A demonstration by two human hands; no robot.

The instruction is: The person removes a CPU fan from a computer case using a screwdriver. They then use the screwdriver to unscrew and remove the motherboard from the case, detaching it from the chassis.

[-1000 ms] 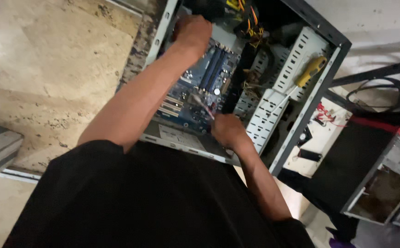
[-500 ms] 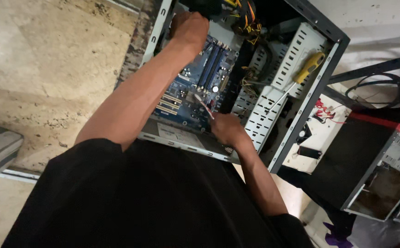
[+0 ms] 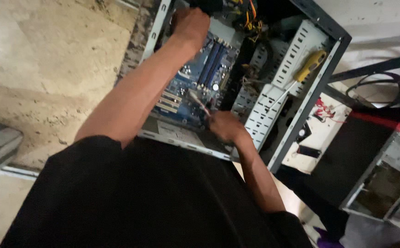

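Note:
An open computer case [image 3: 333,59] lies on the floor below me, with a blue motherboard [image 3: 200,78] inside. My left hand [image 3: 191,23] reaches to the far end of the case. Its fingers curl down by the motherboard's top edge, and what they grip is hidden. My right hand [image 3: 225,126] is at the near corner of the board, pinching a thin bundle of red and white wires [image 3: 197,102] that runs onto the board. A yellow-handled screwdriver [image 3: 301,76] rests on the perforated drive cage [image 3: 273,105].
The stone floor [image 3: 48,69] spreads to the left. A second, dark computer case [image 3: 384,174] with a red edge stands at the right. Black cables [image 3: 374,87] lie beyond it. Small parts sit on a white sheet [image 3: 322,128] beside the open case.
The view has shifted a little. Both hands stay at the same spots in the case, and the right hand still pinches the wires.

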